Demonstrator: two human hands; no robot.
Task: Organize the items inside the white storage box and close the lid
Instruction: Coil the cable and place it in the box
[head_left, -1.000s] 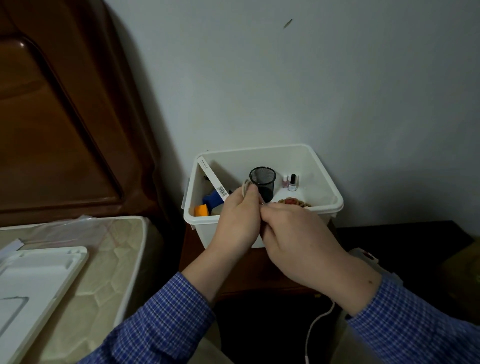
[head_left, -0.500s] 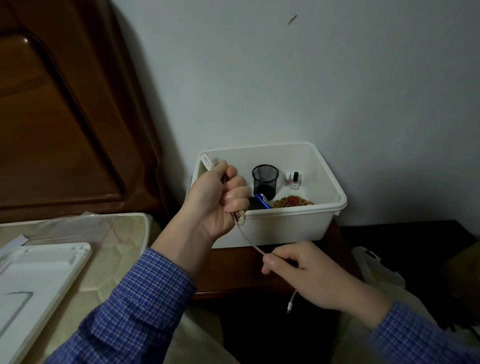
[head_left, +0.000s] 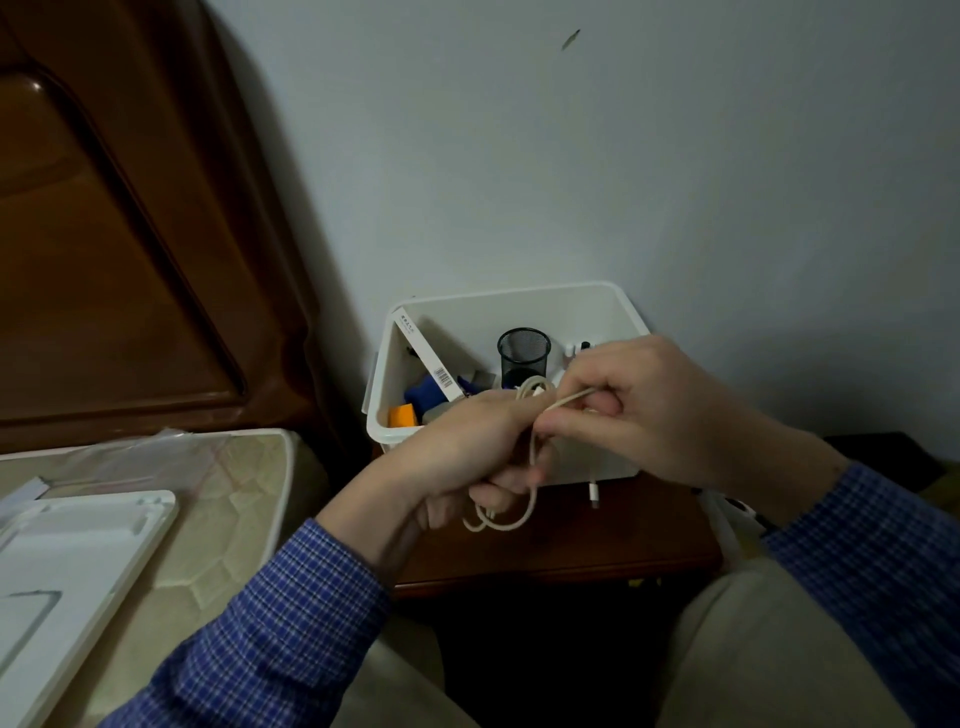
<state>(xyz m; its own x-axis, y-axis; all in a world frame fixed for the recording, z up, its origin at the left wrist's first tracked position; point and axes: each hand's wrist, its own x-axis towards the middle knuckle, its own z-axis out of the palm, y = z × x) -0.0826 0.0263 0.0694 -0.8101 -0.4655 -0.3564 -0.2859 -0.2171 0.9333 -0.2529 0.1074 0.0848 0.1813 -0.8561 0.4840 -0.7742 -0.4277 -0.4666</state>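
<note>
At lower left the white lid (head_left: 67, 561) lies on the bed. At centre, the left hand (head_left: 467, 447) grips a coiled white cable (head_left: 524, 457); the right hand (head_left: 644, 405) pinches one strand. Behind them, the open storage box (head_left: 519, 306) sits on the table (head_left: 561, 551).

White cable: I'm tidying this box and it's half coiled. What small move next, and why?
Probably wrap another turn: the left hand grips the white cable loops, the right hand pinches the free strand, and the plug dangles loose outside the white storage box.
</note>
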